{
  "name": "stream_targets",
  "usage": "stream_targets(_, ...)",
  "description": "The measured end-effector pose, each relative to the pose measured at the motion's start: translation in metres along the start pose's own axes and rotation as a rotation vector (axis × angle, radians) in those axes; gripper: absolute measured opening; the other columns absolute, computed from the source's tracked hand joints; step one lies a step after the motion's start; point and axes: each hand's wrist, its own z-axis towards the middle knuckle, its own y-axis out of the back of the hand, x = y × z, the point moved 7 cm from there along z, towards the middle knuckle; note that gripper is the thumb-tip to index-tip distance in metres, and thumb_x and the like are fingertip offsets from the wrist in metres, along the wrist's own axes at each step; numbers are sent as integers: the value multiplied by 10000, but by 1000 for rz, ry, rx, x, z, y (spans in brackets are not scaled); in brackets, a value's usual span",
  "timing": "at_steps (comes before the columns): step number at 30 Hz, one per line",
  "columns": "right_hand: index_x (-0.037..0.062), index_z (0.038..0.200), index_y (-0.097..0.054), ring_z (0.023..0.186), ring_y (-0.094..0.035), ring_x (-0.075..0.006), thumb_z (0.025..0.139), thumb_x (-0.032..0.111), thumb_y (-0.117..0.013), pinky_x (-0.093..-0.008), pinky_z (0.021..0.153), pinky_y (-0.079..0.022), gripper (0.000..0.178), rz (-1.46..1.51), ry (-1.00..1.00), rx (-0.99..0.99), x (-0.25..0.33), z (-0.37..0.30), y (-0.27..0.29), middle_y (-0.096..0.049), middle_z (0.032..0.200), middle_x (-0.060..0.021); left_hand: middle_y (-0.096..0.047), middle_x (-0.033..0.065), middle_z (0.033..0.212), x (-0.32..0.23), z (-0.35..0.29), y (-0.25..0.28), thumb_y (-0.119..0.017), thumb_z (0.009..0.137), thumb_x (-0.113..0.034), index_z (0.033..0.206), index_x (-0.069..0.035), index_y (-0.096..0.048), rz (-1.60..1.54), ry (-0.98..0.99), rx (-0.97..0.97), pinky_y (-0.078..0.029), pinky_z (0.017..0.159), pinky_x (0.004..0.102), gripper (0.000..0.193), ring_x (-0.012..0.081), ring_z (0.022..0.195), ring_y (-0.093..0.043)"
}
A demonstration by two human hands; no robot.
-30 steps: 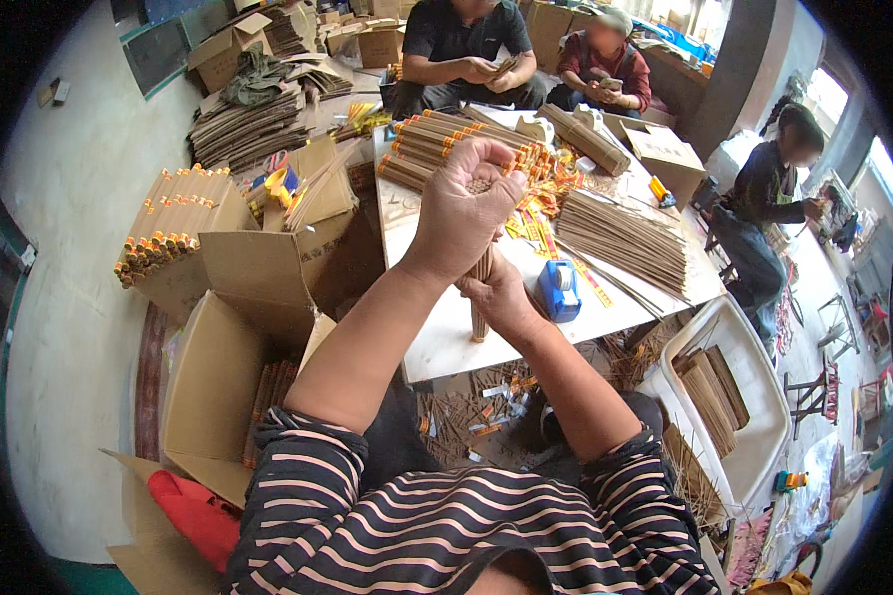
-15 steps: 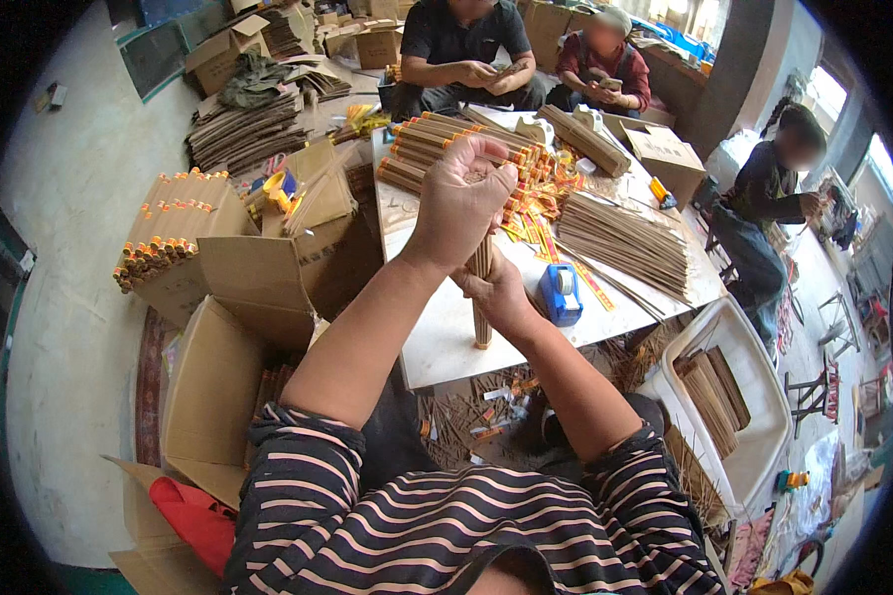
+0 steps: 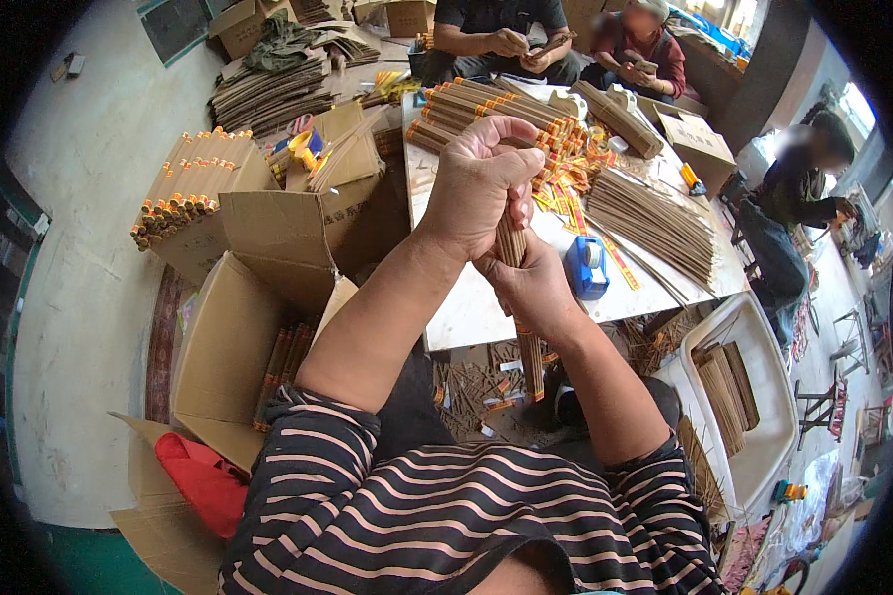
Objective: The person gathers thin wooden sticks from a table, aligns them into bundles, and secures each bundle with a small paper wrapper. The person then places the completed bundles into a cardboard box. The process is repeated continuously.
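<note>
Both my hands are closed round one bundle of thin brown incense sticks [image 3: 531, 362], held slanting, its lower end reaching past the table's near edge. My left hand [image 3: 481, 188] curls at the upper part, fingers bent, hiding the bundle's top. Below it, my right hand [image 3: 531, 283] wraps the middle. A narrow orange band shows on the bundle just under that hand. Nearby on the white table [image 3: 456, 312] stands a blue tape dispenser [image 3: 587, 268]. Beyond lie loose incense sticks [image 3: 655, 223], red-and-yellow paper labels [image 3: 571, 203] and a stack of banded bundles [image 3: 506, 104].
At my left, an open cardboard box [image 3: 213, 362] holds banded bundles; more are stacked behind it [image 3: 208, 174]. A white plastic tub [image 3: 779, 426] with sticks stands right. Stick scraps litter the floor [image 3: 466, 397]. Two people sit across the table, another person [image 3: 789, 208] at right.
The bundle's lower end has moved from over the tabletop to past its near edge, and an orange band on it now shows. Both hands still hold it. The whole view has shifted somewhat.
</note>
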Motion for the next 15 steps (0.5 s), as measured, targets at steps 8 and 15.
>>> stream_targets(8,3,862,-528,605,-498,-116,830,201,-629,-277,583,-446,225,-123,31,-37,5,-11,3,-549,655,-59,-571,114,754,-27,-8,-6,-632,826,-332,1099,-66,-433,-178,-142,61,-507,576,309,430,186,597,-575)
stream_targets(15,3,918,-547,678,-584,-159,806,133,-622,-295,637,-471,187,-112,338,-133,2,-3,12,-608,733,-144,-574,108,1041,2,-46,-3,-733,760,-211,1201,-14,-360,320,-242,-69,-441,884,296,610,148,970,-549)
